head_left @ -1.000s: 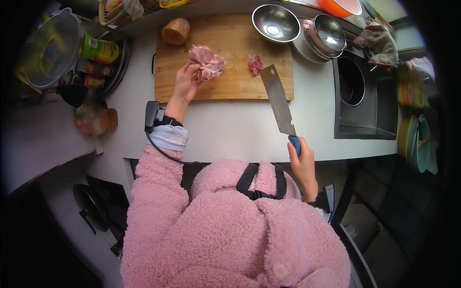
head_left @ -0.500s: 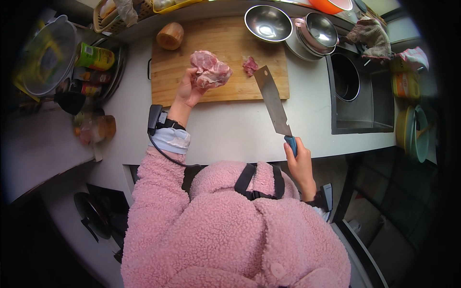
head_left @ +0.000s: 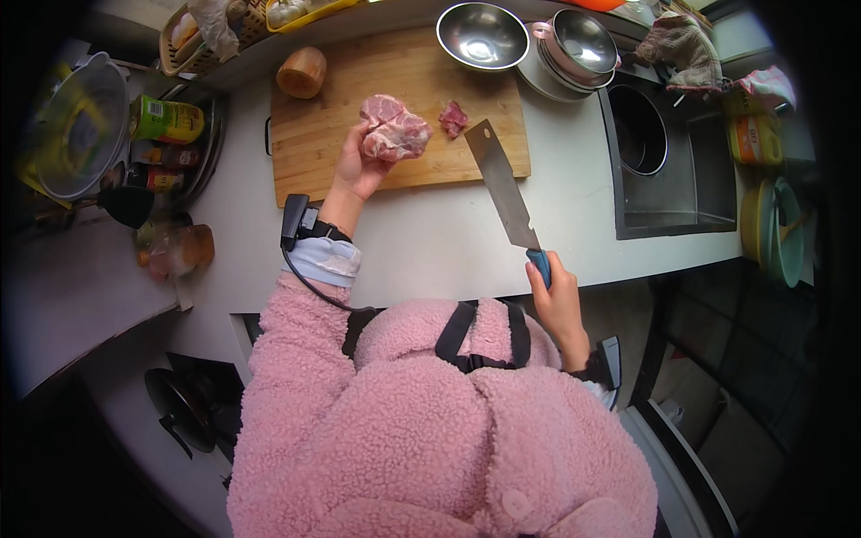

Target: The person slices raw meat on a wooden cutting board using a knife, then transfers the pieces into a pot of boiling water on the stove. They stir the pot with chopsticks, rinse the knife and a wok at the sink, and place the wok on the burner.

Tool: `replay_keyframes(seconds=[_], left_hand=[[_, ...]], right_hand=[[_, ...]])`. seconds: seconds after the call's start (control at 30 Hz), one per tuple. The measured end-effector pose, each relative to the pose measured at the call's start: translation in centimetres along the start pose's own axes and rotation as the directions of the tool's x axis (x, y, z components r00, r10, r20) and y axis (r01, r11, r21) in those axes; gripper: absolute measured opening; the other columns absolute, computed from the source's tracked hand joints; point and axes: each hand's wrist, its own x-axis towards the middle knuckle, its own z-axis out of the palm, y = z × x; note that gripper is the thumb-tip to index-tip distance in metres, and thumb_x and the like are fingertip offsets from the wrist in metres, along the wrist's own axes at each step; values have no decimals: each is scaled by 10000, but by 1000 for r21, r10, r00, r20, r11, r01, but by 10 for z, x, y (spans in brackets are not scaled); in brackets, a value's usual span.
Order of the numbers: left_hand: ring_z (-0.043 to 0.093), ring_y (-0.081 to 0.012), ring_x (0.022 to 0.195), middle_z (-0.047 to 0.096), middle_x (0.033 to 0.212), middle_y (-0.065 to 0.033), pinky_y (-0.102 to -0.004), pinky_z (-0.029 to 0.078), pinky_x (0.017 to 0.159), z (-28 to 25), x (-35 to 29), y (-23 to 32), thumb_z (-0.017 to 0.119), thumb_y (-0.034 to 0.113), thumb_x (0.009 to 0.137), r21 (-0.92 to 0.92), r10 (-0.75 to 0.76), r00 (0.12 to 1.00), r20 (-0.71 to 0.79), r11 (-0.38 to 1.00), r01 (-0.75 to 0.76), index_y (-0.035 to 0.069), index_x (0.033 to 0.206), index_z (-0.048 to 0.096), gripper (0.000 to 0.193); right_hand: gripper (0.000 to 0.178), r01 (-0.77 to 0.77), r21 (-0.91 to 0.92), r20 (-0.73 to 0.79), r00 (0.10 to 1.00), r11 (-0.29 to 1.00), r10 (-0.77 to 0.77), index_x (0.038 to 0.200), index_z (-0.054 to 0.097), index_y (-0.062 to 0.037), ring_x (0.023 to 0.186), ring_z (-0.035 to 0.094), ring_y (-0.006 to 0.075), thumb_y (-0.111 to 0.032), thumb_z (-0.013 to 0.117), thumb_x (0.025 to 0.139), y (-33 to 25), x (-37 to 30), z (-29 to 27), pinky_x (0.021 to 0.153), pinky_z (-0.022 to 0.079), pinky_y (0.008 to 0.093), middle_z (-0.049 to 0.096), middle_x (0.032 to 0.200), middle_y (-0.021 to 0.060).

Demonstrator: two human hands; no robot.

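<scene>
The white counter [head_left: 430, 247] stretches out past the fingers of both the left hand [head_left: 361, 169] and the right hand [head_left: 560, 294]. On it, the wooden cutting board [head_left: 377, 67] spreads mostly ahead and to the right of the left fingers. The sink [head_left: 677, 208] is ahead of the right fingers and off to their right, and the metal bowl [head_left: 484, 38] sits beyond the left fingers, further right, by the board's far edge. The knife [head_left: 502, 186] points forward from the right fingers, which are wrapped around its blue handle [head_left: 538, 266], thumb on the near side. The raw meat [head_left: 396, 132] is in the left fingers' grip, the thumb against its left side and the other fingers partly hidden; it appears held over the board, though I can't tell if its underside touches. The smallest bit, a scrap of meat [head_left: 453, 118], lies on the board to the right of the left fingers, near the knife's far end. The step in hand looks like handling the meat with the knife kept aside. Any cut from here would call for the meat steady on the board and the left fingertips tucked back.
</scene>
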Motion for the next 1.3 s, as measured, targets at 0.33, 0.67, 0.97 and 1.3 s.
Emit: replay_keyframes(seconds=[0.33,0.67,0.97,1.3], left_hand=[[574,-218,983,592,1101,-70,-374,496,820,-10,1,10,532,311,825,69,0,993,-115,998,8,90,1150,535,393],[450,-292,1210,464,1325,-110,-449,354,1031,-13,-8,16,489,246,791,-26,113,969,219,994,-110,78,1295,449,532],[473,-198,1167,491,1278,-65,-340,394,946,-27,-1,21,547,156,871,34,268,871,411,951,-308,118,1277,444,421],[536,-132,1023,527,1202,-59,-241,458,852,-19,4,18,500,-96,831,625,416,791,449,486,-610,50,1148,504,349]], right_hand=[[177,15,23,28,999,1000,-16,924,521,1,529,577,330,-167,565,887,3,5,1,480,405,363,541,599,170],[179,-21,14,42,999,1000,20,931,525,0,528,578,328,-169,567,886,5,9,-1,481,407,363,544,600,168],[185,-14,40,29,999,999,13,938,529,0,539,578,331,-174,565,887,9,10,0,489,411,363,543,608,168],[187,-15,62,58,998,998,11,937,527,3,545,573,344,-175,559,890,8,14,1,490,405,370,532,605,174]])
